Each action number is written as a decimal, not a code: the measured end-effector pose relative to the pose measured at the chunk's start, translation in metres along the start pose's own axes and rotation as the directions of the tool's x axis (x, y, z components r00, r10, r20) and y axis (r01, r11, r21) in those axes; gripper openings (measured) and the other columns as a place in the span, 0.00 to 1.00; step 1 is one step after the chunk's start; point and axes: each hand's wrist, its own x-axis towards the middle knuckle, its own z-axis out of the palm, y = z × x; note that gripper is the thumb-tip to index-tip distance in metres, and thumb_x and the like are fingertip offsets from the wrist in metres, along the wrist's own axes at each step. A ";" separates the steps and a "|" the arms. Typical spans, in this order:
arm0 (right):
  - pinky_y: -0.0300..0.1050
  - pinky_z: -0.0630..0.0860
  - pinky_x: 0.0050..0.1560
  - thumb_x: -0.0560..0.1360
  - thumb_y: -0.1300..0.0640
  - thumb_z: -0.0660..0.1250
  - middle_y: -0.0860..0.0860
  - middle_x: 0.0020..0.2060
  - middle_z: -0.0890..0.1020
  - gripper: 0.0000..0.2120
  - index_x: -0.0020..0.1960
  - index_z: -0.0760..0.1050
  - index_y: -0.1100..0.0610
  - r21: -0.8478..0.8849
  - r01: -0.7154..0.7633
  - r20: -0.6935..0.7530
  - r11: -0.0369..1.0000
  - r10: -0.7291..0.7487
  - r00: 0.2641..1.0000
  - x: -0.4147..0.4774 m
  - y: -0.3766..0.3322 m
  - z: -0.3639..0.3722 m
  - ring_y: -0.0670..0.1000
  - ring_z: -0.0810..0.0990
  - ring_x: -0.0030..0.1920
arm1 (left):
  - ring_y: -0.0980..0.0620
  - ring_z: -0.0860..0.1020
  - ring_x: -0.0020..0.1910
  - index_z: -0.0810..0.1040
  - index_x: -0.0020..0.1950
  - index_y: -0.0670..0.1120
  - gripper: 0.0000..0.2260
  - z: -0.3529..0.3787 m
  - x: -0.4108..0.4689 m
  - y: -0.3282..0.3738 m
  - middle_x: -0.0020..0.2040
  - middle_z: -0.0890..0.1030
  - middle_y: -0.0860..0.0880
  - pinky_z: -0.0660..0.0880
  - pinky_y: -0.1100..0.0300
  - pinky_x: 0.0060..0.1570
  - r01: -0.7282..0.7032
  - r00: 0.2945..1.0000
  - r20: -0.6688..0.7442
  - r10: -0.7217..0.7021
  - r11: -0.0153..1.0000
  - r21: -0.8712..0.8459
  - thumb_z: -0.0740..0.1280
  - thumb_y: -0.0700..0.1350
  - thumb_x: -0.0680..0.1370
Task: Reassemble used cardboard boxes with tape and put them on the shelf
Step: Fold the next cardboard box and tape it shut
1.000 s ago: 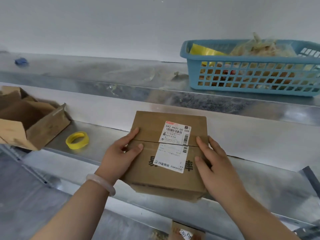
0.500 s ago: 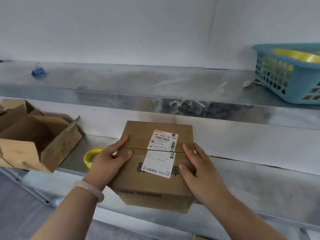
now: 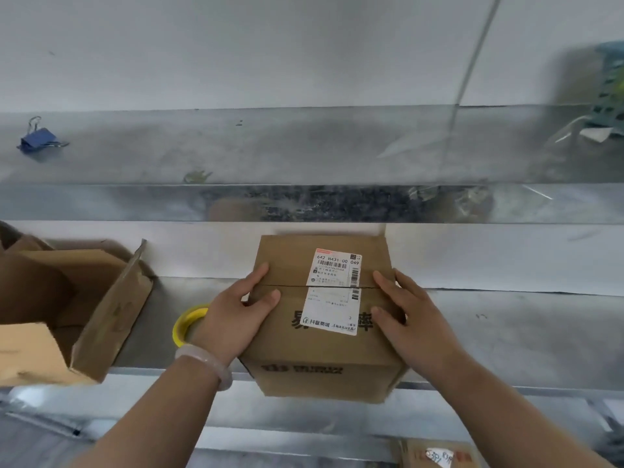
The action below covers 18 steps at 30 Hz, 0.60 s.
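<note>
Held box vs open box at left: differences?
The held box has top flaps shut; the left box has them open. The held box bears a white shipping label across its seam; the left box shows none. The left hand and right hand hold the held box; nothing touches the left box. Both are brown cardboard.

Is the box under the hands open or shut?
Shut: the top flaps of the box lie flat, meeting at a seam across the label; no tape visible.
</note>
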 end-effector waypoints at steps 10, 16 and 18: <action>0.37 0.67 0.68 0.79 0.47 0.65 0.29 0.71 0.51 0.27 0.74 0.60 0.34 -0.052 0.033 0.027 0.998 -0.031 0.999 -0.011 0.007 0.022 0.35 0.62 0.67 | 0.66 0.75 0.45 0.70 0.66 0.66 0.22 -0.006 -0.010 -0.030 0.53 0.79 0.56 0.68 0.78 0.42 -0.042 0.998 -0.052 0.045 0.998 0.050 0.71 0.47 0.76; 0.36 0.71 0.63 0.78 0.47 0.65 0.28 0.70 0.52 0.27 0.73 0.60 0.32 -0.106 -0.003 -0.004 0.994 0.003 1.000 -0.024 0.011 0.023 0.37 0.69 0.61 | 0.75 0.74 0.42 0.70 0.65 0.62 0.24 -0.003 -0.017 -0.040 0.49 0.78 0.59 0.68 0.80 0.41 -0.093 0.996 -0.002 0.093 0.994 0.062 0.72 0.42 0.76; 0.34 0.70 0.62 0.78 0.46 0.65 0.27 0.68 0.52 0.27 0.73 0.60 0.32 -0.134 -0.005 0.001 0.991 0.005 1.000 -0.027 0.011 0.024 0.36 0.70 0.60 | 0.74 0.75 0.45 0.70 0.65 0.64 0.24 -0.004 -0.018 -0.043 0.51 0.79 0.60 0.69 0.79 0.42 -0.097 0.995 0.000 0.097 0.993 0.069 0.72 0.43 0.76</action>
